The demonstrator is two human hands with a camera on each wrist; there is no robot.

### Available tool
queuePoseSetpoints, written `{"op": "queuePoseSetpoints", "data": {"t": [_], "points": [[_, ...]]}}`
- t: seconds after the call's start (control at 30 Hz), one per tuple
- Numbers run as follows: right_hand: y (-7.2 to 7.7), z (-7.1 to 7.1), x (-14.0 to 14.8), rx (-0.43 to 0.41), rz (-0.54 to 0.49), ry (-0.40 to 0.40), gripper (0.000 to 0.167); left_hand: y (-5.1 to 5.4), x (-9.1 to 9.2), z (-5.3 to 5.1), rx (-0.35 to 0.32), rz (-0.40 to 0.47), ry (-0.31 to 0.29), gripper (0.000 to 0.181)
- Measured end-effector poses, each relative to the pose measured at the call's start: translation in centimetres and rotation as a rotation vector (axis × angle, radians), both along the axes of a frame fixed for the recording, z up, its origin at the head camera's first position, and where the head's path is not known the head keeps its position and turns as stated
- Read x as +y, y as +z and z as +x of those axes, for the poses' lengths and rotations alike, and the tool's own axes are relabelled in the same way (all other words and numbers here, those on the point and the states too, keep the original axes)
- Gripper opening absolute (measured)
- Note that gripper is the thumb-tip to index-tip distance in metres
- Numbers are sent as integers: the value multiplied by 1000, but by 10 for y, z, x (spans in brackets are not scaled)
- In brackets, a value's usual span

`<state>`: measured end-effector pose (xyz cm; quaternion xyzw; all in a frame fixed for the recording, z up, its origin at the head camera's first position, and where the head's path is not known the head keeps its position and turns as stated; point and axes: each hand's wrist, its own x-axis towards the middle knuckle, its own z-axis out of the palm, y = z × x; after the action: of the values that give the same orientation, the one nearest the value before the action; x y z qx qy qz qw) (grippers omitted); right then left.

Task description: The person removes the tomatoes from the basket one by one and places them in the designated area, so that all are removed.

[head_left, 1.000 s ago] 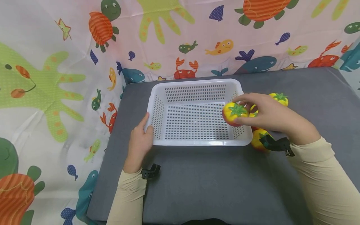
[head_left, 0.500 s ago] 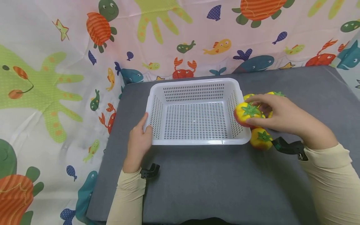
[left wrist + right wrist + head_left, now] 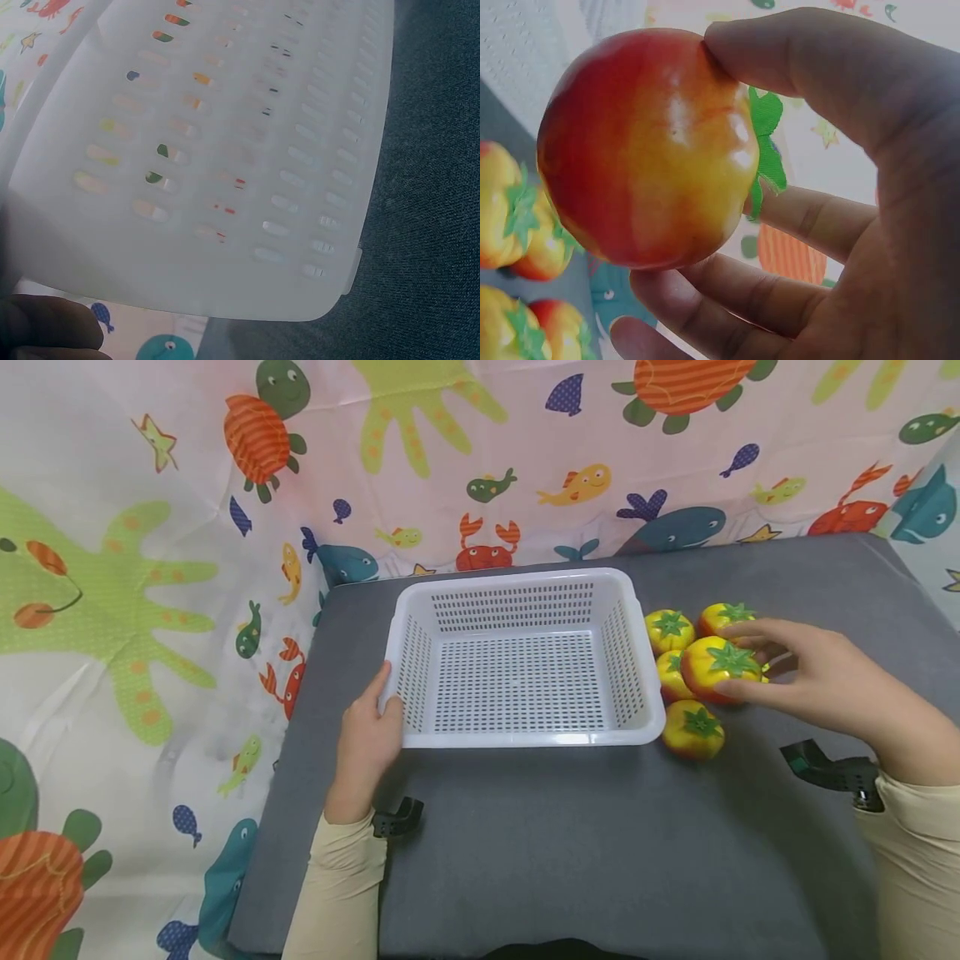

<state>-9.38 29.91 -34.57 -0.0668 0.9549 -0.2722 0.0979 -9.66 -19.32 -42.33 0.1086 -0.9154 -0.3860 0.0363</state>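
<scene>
In the head view my left hand [image 3: 366, 756] grips the left end of a white plastic basket [image 3: 525, 740], thumb on the near side. The left wrist view shows the basket's slotted wall [image 3: 187, 247] up close, with fingers [image 3: 52, 330] at its lower left. My right hand [image 3: 832, 693] pinches a yellow-and-red toy tomato [image 3: 708, 668] with a green leafy top, held over other tomatoes right of the basket. In the right wrist view thumb and fingertips press opposite sides of this tomato [image 3: 645, 150]. Nothing lies inside the basket.
Several similar tomatoes, among them a front one [image 3: 693, 731] and a back one [image 3: 670, 631], sit close by the basket's right side on a grey cloth-covered table [image 3: 585, 843]. A sea-animal printed curtain [image 3: 450, 435] stands behind and at the left.
My right hand has moved right with the tomato, from over the basket's right end to above the other tomatoes. My left hand stays on the basket.
</scene>
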Motion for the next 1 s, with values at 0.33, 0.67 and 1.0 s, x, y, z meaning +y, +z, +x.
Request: {"op": "queuePoseSetpoints", "data": {"t": [0.33,0.67,1.0], "points": [[-20,16,24,77,11,-38,70,-1,4,-1,-19,30,-8,60],[-42,24,39,77,38,-31,69,-1,3,0,-4,40,4,60],[-62,29,53,12,68,-50,72,0,2,1,3,32,9,60]]}}
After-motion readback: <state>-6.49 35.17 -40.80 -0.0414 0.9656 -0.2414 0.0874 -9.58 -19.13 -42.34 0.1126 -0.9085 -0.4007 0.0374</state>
